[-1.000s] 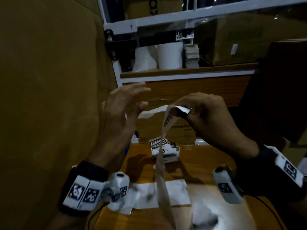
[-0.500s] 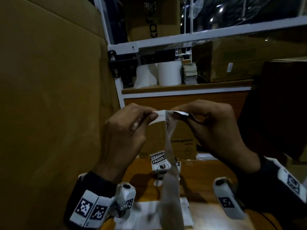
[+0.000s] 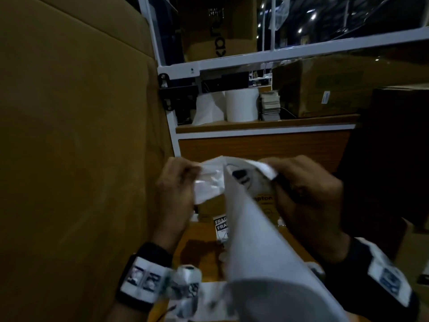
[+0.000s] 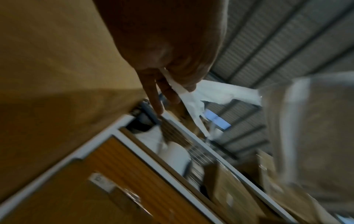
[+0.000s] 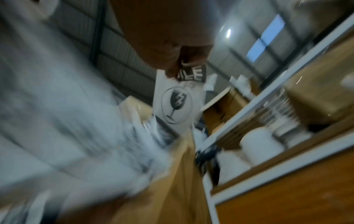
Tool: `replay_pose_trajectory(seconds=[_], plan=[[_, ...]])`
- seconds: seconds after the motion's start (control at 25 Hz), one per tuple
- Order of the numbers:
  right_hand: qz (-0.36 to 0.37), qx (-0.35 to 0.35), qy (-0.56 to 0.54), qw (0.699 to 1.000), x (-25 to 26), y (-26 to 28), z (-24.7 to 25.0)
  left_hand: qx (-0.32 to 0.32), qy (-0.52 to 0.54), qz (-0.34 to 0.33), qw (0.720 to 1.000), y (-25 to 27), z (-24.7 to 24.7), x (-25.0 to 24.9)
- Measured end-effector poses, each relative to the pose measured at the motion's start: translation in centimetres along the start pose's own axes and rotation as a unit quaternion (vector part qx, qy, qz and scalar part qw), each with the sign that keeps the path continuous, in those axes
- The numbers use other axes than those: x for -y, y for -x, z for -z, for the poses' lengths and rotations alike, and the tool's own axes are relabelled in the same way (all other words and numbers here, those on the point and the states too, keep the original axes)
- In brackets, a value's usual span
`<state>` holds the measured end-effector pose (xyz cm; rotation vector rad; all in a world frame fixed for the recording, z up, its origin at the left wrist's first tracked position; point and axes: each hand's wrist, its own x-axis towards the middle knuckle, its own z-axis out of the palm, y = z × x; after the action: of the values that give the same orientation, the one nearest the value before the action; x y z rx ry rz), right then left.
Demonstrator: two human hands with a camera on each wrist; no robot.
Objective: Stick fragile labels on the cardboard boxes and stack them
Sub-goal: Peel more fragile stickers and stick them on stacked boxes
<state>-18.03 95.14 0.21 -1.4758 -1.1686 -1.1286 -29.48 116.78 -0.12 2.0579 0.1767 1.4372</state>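
Behind wooden table [image 3: 204, 242], cluttered warehouse shelf [image 3: 267, 123]

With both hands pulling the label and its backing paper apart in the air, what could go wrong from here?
1. The left hand holds crumpled backing paper while the right hand pinches the fragile label by its top. An uneven pull may tear or crease the label.
2. The long backing strip hangs loose in front of the label stack on the table; it may sweep against it.
3. The freed label may curl and stick to the fingers.
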Motion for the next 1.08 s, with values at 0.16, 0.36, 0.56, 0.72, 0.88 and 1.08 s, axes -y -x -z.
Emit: replay_pose_trajectory(seconds=[0.16, 0.36, 0.56, 0.72, 0.88, 1.08], plan=[[-0.046, 0.004, 0.035, 0.998, -2.5, -2.0, 3.8, 0.020, -0.026, 0.151, 0.988, -0.7, 4.6, 4.4], [-0.099, 0.076, 0.023, 0.992, -1.8, -1.0, 1.4, 0.097, 0.009, 0.152, 0.983, 0.5, 1.4, 2.5], [-0.152, 0.099, 0.006, 0.983, -2.0, -1.3, 1.8, 0.087, -0.012, 0.196, 0.977, 1.0, 1.2, 4.8], [-0.204, 0.106, 0.010, 0.973, -1.4, -2.4, 1.4, 0.037, -0.082, 0.070, 0.993, 1.9, 0.5, 2.2], [-0.229, 0.088, 0.023, 0.969, -0.9, -3.7, 1.5, 0.123, -0.110, -0.069, 0.984, 4.5, -0.8, -2.1], [-0.263, 0.111, 0.011, 0.958, -0.7, -4.9, 2.7, 0.147, -0.089, -0.044, 0.984, 3.7, -0.6, -1.3]])
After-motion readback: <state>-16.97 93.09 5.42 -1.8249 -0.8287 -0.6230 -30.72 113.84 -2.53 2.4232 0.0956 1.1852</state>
